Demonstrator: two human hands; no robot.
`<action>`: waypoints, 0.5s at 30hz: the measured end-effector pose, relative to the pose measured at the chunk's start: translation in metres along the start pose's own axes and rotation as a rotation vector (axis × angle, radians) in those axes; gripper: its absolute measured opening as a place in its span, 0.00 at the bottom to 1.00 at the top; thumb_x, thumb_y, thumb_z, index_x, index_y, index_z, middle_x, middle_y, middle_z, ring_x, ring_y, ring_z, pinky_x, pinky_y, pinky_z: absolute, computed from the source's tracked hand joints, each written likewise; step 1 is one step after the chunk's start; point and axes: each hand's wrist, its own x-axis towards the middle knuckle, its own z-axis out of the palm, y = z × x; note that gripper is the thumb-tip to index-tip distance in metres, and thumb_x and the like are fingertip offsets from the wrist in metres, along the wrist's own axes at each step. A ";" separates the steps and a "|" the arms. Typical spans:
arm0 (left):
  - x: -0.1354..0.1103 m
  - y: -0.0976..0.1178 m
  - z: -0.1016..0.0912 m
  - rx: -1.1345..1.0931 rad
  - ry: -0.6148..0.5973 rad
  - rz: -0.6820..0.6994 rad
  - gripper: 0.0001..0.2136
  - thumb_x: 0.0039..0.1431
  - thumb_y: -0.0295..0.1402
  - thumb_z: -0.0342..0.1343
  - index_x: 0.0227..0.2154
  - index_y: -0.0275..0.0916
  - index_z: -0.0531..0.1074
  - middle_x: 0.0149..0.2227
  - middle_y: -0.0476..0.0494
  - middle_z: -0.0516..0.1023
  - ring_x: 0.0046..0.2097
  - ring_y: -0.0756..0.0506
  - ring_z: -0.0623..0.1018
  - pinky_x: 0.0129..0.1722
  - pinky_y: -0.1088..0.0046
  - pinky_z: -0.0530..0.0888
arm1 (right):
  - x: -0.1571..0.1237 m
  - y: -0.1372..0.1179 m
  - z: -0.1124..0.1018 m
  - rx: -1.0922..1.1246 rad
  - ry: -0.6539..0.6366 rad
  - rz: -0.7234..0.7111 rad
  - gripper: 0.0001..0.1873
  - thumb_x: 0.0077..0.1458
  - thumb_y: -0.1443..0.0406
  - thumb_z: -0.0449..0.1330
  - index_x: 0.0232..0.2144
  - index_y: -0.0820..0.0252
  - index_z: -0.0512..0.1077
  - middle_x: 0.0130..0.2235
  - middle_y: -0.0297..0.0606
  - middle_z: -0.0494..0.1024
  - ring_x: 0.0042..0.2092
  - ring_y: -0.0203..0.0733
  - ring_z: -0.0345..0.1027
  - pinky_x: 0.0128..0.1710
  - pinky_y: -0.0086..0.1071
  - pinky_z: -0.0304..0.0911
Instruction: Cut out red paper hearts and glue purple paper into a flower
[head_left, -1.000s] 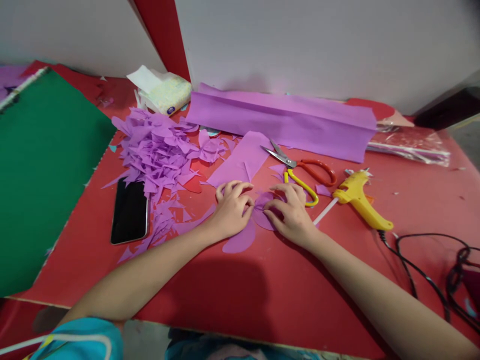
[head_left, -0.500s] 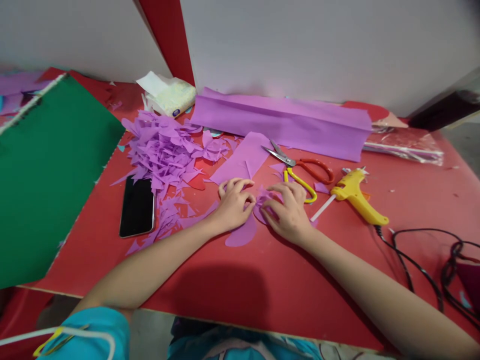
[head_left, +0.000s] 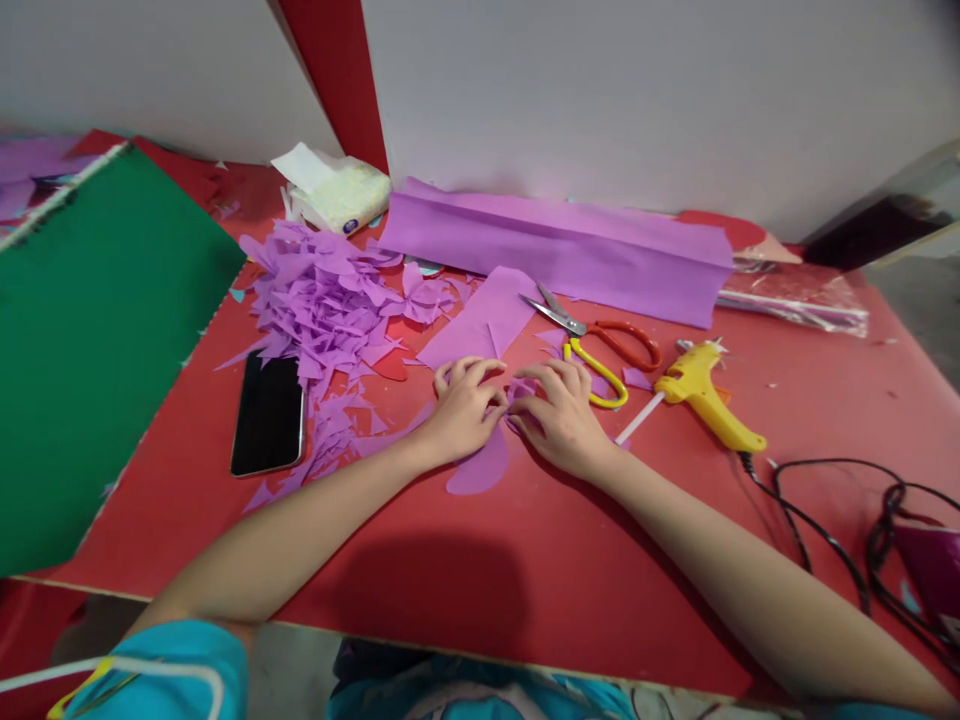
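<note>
My left hand [head_left: 460,409] and my right hand [head_left: 561,416] meet at the middle of the red table [head_left: 465,560]. Both pinch a purple paper cut-out [head_left: 484,467] that lies flat under them, with rounded petal shapes sticking out toward me. The fingertips of both hands are curled and pressed together over the paper's gathered middle. Just beyond my right hand lie scissors [head_left: 600,345] with a red and a yellow handle. A yellow glue gun [head_left: 705,397] rests to the right of my right hand.
A heap of purple paper scraps [head_left: 330,300] and a black phone [head_left: 268,412] lie to the left. A green sheet [head_left: 82,340] covers the far left. A long purple sheet [head_left: 555,250], a tissue pack [head_left: 334,190] and black cables [head_left: 840,520] are also on the table.
Both hands have drawn slightly closer together over the purple cut-out, bunching its middle. The camera shifted a little; nothing else on the table moved.
</note>
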 end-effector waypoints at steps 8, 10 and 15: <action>0.001 -0.001 0.000 -0.001 -0.012 -0.001 0.06 0.56 0.32 0.52 0.27 0.41 0.73 0.53 0.47 0.67 0.55 0.41 0.61 0.52 0.54 0.54 | 0.000 0.000 0.003 0.046 0.012 0.011 0.05 0.52 0.65 0.57 0.27 0.58 0.72 0.44 0.42 0.72 0.48 0.50 0.55 0.48 0.49 0.51; 0.001 -0.002 0.000 -0.003 -0.011 -0.003 0.06 0.55 0.32 0.52 0.27 0.41 0.74 0.53 0.47 0.67 0.55 0.41 0.61 0.52 0.54 0.54 | -0.001 0.000 0.004 0.047 0.015 0.025 0.05 0.53 0.65 0.56 0.28 0.57 0.72 0.44 0.41 0.72 0.47 0.50 0.56 0.48 0.49 0.51; 0.002 -0.001 0.000 -0.006 -0.010 -0.014 0.05 0.52 0.30 0.53 0.25 0.41 0.74 0.53 0.47 0.67 0.55 0.41 0.61 0.53 0.53 0.55 | 0.000 -0.004 0.005 0.079 0.004 0.075 0.06 0.53 0.66 0.55 0.28 0.58 0.71 0.44 0.42 0.71 0.47 0.50 0.56 0.48 0.49 0.50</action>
